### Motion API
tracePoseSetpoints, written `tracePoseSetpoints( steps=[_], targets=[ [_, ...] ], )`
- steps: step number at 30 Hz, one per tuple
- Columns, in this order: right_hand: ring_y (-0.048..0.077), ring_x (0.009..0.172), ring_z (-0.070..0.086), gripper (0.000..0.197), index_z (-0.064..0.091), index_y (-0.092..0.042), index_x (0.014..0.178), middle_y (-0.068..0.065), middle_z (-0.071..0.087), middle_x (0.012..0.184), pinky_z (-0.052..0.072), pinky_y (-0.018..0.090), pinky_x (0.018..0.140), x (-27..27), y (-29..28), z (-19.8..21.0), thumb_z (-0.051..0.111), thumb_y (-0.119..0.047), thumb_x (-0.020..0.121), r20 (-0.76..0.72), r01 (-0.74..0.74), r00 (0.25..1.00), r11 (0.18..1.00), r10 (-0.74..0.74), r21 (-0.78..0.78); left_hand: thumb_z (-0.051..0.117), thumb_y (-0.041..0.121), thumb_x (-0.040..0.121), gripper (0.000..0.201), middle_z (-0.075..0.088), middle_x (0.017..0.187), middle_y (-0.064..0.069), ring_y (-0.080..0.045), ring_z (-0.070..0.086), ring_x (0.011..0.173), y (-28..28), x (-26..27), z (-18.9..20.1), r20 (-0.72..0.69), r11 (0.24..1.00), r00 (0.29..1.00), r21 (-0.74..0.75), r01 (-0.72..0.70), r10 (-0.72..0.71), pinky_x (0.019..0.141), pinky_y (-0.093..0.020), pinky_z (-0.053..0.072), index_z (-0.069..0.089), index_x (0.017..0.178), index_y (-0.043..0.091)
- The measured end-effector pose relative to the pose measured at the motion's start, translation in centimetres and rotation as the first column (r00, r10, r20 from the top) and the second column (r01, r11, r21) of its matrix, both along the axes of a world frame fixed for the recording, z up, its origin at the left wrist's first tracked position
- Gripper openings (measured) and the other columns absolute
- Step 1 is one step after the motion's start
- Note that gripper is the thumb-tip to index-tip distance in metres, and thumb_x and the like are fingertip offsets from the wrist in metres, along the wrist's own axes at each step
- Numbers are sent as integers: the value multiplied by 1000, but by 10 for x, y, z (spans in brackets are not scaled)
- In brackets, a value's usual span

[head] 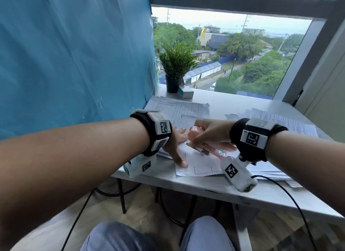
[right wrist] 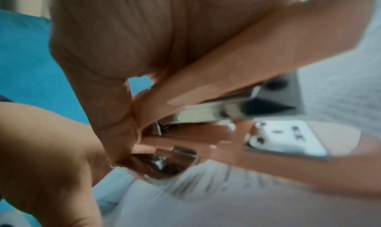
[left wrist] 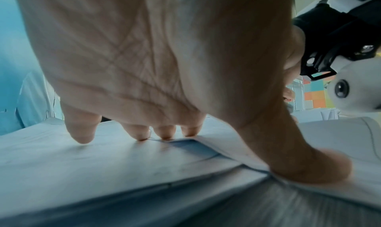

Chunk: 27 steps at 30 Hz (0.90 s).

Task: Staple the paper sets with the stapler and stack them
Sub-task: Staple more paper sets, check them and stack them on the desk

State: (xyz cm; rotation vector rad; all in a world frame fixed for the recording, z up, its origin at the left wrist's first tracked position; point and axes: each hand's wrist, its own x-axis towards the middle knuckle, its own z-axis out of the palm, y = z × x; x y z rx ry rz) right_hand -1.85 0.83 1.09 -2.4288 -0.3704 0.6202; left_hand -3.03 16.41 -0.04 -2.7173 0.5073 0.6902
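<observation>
My left hand point(head: 176, 150) lies flat on a printed paper set point(head: 197, 164) at the table's near edge. In the left wrist view the left hand point(left wrist: 144, 67) presses down with straight fingertips point(left wrist: 140, 133) and the thumb on the paper set point(left wrist: 103, 158). My right hand point(head: 209, 132) grips a pink stapler point(head: 193, 132) just right of the left hand, over the set's upper part. The right wrist view is blurred: the right hand point(right wrist: 123, 51) holds the stapler point(right wrist: 206, 137) with its metal magazine raised off the base, above the paper set point(right wrist: 206, 198).
The white table point(head: 233, 105) carries another pile of printed sheets point(head: 179, 108) at the back left and more sheets point(head: 283, 123) on the right. A potted plant point(head: 175, 64) and a small box point(head: 185, 93) stand by the window. A blue sheet point(head: 74, 54) hangs on the left.
</observation>
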Motion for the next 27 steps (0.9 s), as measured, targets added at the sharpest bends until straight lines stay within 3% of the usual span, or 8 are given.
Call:
tracePoseSetpoints(
  steps=[3, 4, 11, 17, 20, 22, 27],
  targets=[
    [24, 73, 64, 28, 54, -21, 91, 8, 67, 89, 56, 44, 79, 3, -10, 5, 78, -21, 77, 14, -2, 1000, 998, 3, -63, 56, 78, 72, 120, -22, 160, 2, -22, -11, 149, 0, 0, 0, -6, 1000, 1000, -13, -7, 7, 117, -50, -6, -16, 153, 26],
    [24, 76, 64, 29, 54, -21, 91, 8, 68, 91, 54, 44, 82, 2, -13, 6, 79, -25, 76, 34, 6, 999, 995, -2, -98, 56, 77, 72, 120, -22, 159, 2, -22, -10, 149, 0, 1, 0, -5, 1000, 1000, -13, -6, 6, 117, -50, -6, -17, 152, 26],
    [17, 82, 63, 50, 55, -20, 98, -2, 67, 91, 52, 33, 81, -3, -31, 7, 79, -53, 69, 258, 57, 965, 926, 45, -374, 58, 77, 72, 119, -22, 159, 4, -22, -10, 149, 0, 2, -1, -10, 1000, 1000, -26, 4, -4, 117, -49, -5, -18, 151, 29],
    [15, 81, 59, 48, 61, -23, 90, -3, 66, 89, 45, 27, 64, -1, -47, 1, 78, -60, 64, 405, 106, 905, 858, 126, -503, 58, 75, 72, 119, -21, 160, 4, -23, -8, 149, 1, 2, -1, -13, 1000, 1000, -28, -2, 1, 118, -49, -4, -18, 151, 28],
    [17, 99, 56, 41, 65, -31, 106, -5, 65, 105, 48, 32, 81, -3, -49, -1, 76, -51, 72, 479, -4, 832, 868, 279, -497, 58, 76, 72, 119, -21, 160, 4, -23, -10, 149, 0, 2, -1, -16, 1000, 1000, -25, -6, 6, 117, -50, -5, -18, 151, 29],
    [15, 105, 52, 33, 69, -37, 107, -7, 64, 106, 45, 35, 92, -6, -44, -1, 75, -44, 76, 493, -138, 782, 877, 381, -460, 57, 76, 72, 119, -21, 160, 4, -22, -10, 149, -1, 1, 0, -16, 1000, 1000, -17, -8, 8, 117, -50, -5, -18, 151, 29],
    [11, 101, 50, 24, 73, -41, 100, -13, 66, 100, 44, 34, 90, -8, -27, -7, 75, -44, 76, 475, -219, 747, 847, 464, -484, 57, 75, 74, 118, -21, 160, 5, -21, -10, 149, -2, -1, 1, -15, 1000, 1000, -11, -11, 11, 118, -48, -5, -18, 151, 29]
  ],
)
